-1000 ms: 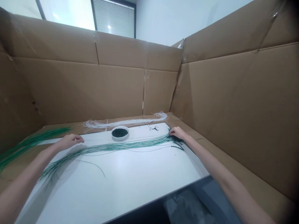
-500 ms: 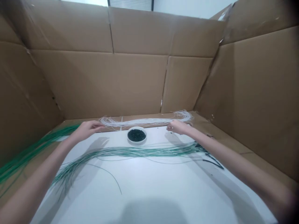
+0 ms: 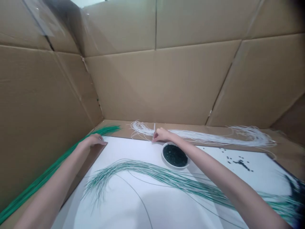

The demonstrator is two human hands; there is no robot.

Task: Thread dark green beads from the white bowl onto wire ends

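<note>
My left hand (image 3: 94, 140) is at the far left corner of the white board (image 3: 128, 148), next to a bundle of bright green strands (image 3: 108, 129). Its fingers are bent, with a gap to the thumb, and nothing shows between them. My right hand (image 3: 162, 135) is closed in a pinch over the board's back edge, in front of a bundle of white strands (image 3: 209, 136). What its fingertips hold, if anything, is too small to make out. Just below the right wrist stands a white bowl (image 3: 165, 158) of small dark pieces (image 3: 175, 155).
A bundle of thin green wires (image 3: 143, 167) lies across the board and passes under my right forearm. Its right end joins a dark, blurred mass (image 3: 295, 190). Small black bits (image 3: 241, 163) are scattered at the back right. Cardboard walls (image 3: 181, 86) rise behind and at the left.
The view has turned to the left. My right hand has moved left across the board, past the bowl, to the white strands' left part. My left hand is now at the board's corner.
</note>
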